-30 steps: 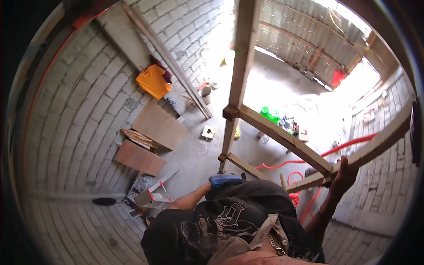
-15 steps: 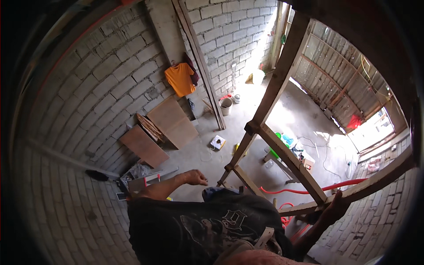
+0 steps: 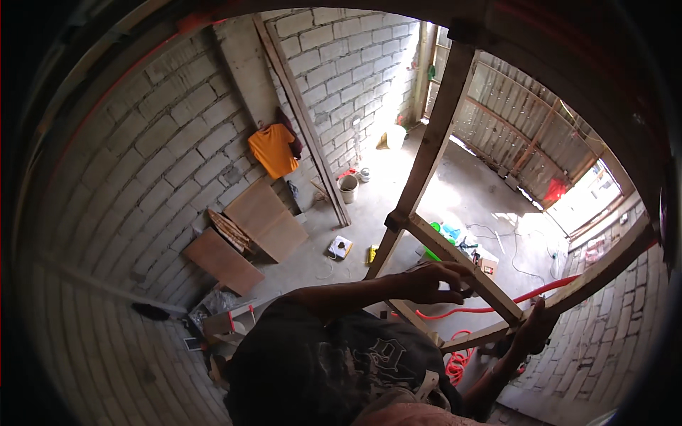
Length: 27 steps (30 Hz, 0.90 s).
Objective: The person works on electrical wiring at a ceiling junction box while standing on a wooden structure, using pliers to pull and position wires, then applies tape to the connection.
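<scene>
The left hand (image 3: 435, 282) is in front of the upper rung (image 3: 490, 293) of a wooden ladder (image 3: 424, 156), fingers loosely curled (whether it touches the wood or pinches something small, I cannot tell). The right hand (image 3: 536, 328) is wrapped around the ladder's right rail (image 3: 604, 271), beside that rung's right end. The ladder stands before the torso. Below, a red hose (image 3: 543, 289) runs behind it; toward the concrete floor's (image 3: 469, 177) left edge, brown boards (image 3: 266, 221) lie below a hanging orange T-shirt (image 3: 273, 150).
</scene>
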### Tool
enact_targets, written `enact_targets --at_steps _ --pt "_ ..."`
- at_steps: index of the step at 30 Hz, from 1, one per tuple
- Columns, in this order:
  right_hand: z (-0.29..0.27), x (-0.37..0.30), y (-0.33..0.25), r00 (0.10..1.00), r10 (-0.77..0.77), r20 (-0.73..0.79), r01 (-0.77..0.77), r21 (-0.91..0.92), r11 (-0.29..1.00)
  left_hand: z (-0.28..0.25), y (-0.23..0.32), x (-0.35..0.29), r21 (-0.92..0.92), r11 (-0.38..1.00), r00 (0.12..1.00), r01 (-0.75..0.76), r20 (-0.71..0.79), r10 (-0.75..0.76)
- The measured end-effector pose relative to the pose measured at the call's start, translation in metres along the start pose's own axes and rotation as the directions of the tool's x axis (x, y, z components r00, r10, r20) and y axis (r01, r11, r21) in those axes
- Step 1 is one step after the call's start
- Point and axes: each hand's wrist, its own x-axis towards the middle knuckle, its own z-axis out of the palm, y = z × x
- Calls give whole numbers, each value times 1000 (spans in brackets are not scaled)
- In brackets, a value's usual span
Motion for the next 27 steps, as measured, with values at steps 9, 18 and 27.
enact_targets --at_steps 9,18,27 --pt "-2 -4 -21 998 29 -55 -35 -116 993 6 -17 54 -129 952 960 -279 -17 279" --pt "1 -5 -25 990 70 -123 -94 -195 976 1 -38 65 -222 904 930 -367 -110 350" --pt "5 3 -26 982 119 -148 -140 -141 980 -2 -36 74 -318 899 953 -301 -64 297"
